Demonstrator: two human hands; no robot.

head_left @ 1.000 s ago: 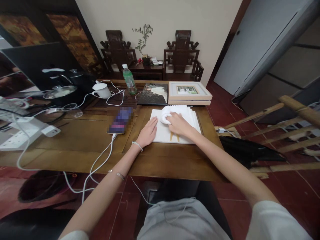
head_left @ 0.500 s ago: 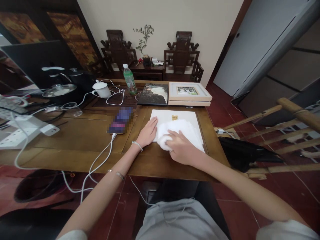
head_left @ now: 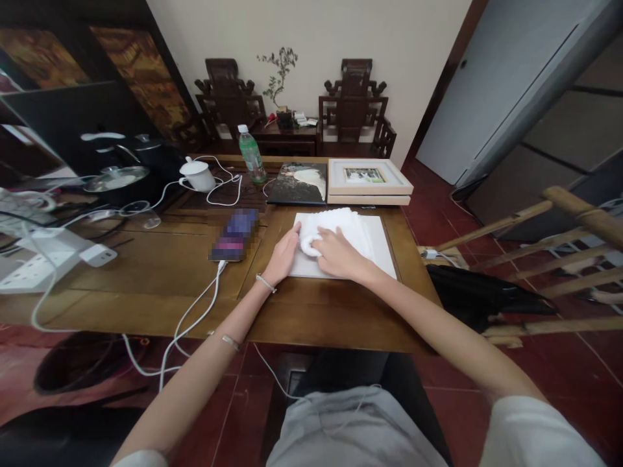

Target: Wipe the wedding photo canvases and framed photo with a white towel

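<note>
On bench (head_left: 311,318), grips bunched white cloth (head_left: 345,224) w/ R hand (head_left: 337,253) atop white board (head_left: 383,243), rests L hand (head_left: 283,254) open at board's L edge, w/ framed pic (head_left: 365,176) just beyond & btl (head_left: 251,155) farther L.

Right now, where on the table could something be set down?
Bare tabletop lies between power strip and phone, and between board and near edge. Crowded: the board, under cloth and both hands; far left, around pot and cup.
</note>
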